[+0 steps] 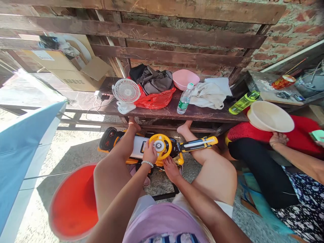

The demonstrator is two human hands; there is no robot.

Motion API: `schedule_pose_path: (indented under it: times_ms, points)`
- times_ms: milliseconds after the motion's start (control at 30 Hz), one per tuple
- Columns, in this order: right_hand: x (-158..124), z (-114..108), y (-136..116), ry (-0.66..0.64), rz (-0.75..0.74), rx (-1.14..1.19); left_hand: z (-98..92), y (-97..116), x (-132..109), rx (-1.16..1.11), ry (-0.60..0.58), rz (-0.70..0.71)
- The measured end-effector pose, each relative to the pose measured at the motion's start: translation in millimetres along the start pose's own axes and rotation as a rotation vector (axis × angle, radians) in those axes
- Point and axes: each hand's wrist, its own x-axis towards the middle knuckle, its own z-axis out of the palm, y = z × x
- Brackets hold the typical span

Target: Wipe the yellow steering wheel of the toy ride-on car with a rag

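Below the brown wooden bench's (202,113) edge, left hand (150,153) wrapped round yellow plastic toy wheel (159,145). Beneath it, right hand (170,168), grip hidden.

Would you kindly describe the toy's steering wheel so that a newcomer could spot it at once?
Below the dark wooden bench, between the person's bare legs, sits a yellow-and-black toy car. At its middle is the steering wheel, gripped by the left hand, the right hand beneath. It alone is a round yellow ring with a white hub.
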Motion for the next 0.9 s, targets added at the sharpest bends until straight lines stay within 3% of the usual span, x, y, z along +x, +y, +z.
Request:
schedule_pose_path:
  times_ms: [167, 367, 500, 567, 733, 900]
  points:
    - [-22, 7, -2, -0.072, 0.212, 0.002, 1.2, -1, 2, -0.017, 0.014, -0.012]
    - [-21, 19, 9, 0.085, 0.730, 0.229, 2.3, 2, 1, -0.022, 0.046, -0.020]
    - [-15, 25, 7, 0.307, 0.739, 0.325, 2.5, 4, 1, -0.018, 0.049, -0.012]
    - [-12, 27, 0, 0.357, 0.695, 0.348, 2.8, 4, 1, -0.016, 0.053, -0.004]
    - [-6, 27, -11, 0.366, 0.614, 0.362, 3.7, 3, 1, -0.026, 0.052, 0.007]
    - [-15, 17, -5, 0.254, 0.584, 0.284, 4.2, 3, -1, -0.049, 0.057, 0.003]
